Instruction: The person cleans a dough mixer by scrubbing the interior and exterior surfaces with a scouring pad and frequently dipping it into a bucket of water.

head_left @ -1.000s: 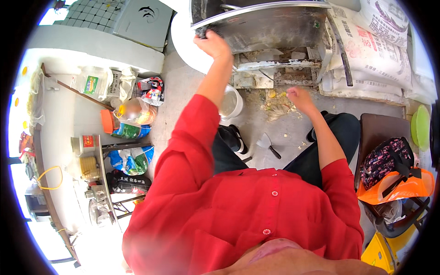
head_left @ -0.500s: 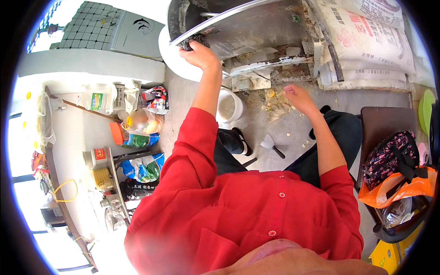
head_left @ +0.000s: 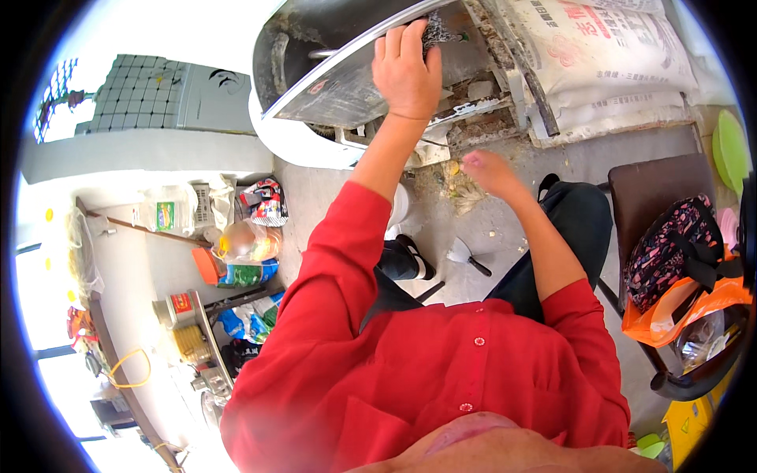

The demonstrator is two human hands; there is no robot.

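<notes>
Head view: left hand [head_left: 408,75] tight on dark scrubber [head_left: 438,31] against metal panel [head_left: 339,93]; right hand [head_left: 489,172] blurred, grip unclear.

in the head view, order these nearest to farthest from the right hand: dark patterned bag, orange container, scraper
1. Scraper, just below the right hand in the picture.
2. Dark patterned bag, on the chair to the right.
3. Orange container, across at the far left.
</notes>
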